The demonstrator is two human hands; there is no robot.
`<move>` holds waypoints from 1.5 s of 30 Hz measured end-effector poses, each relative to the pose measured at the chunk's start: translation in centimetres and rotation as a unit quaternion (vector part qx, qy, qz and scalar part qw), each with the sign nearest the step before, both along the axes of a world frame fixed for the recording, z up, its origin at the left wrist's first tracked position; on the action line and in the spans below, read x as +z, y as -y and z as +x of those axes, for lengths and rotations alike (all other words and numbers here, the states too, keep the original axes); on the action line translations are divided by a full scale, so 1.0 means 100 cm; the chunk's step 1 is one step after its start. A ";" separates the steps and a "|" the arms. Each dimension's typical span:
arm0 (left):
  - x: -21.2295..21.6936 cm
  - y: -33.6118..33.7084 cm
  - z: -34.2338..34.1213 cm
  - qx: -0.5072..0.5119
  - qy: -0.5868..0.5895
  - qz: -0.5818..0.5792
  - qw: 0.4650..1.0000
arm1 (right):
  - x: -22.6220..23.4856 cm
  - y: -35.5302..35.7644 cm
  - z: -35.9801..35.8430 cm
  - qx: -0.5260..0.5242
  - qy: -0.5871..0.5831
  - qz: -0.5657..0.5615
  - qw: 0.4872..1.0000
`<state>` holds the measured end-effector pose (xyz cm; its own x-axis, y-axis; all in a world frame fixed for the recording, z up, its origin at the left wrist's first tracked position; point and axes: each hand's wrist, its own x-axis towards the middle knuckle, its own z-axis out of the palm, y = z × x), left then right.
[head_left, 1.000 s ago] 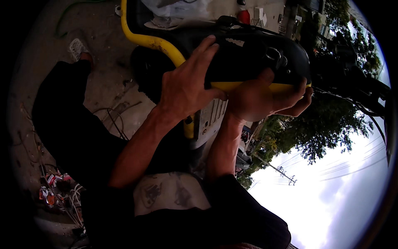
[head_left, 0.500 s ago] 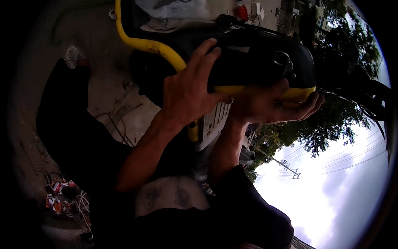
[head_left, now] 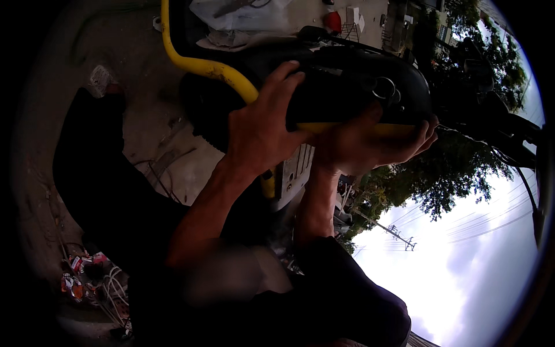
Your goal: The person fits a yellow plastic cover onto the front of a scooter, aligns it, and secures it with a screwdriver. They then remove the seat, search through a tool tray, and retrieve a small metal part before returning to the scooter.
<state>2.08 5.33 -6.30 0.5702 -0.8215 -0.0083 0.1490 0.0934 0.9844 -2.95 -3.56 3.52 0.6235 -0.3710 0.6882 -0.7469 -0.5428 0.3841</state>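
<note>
Gripping from both sides, the left hand (head_left: 260,130) is wrapped over the near end of the black motorcycle fuel tank (head_left: 352,87) at upper centre, while the right hand (head_left: 370,144) cups it from beneath, fingers curled round its yellow lower edge. By the look of it, the tank is lifted and supported but not yet settled anywhere. Beyond, a yellow tube frame (head_left: 202,63) curves across the upper left above concrete ground (head_left: 115,69); trees (head_left: 451,168) fill the right.
</note>
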 end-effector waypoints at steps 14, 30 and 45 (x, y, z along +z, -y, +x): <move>-0.012 -0.001 -0.011 0.024 0.030 0.007 0.999 | -0.011 0.012 -0.016 0.137 0.079 0.030 0.987; -0.002 -0.004 0.001 -0.018 -0.005 0.056 0.998 | 0.041 -0.001 -0.052 0.213 0.070 0.015 0.974; 0.013 -0.002 -0.002 -0.009 -0.009 0.093 0.996 | 0.008 0.013 -0.045 0.226 0.137 0.162 0.951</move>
<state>1.84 5.54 -5.04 0.5540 -0.8150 -0.1701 0.1658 -0.0923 0.9818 -7.40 -4.88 4.27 0.5835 -0.3287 0.7427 -0.4577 -0.8885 -0.0336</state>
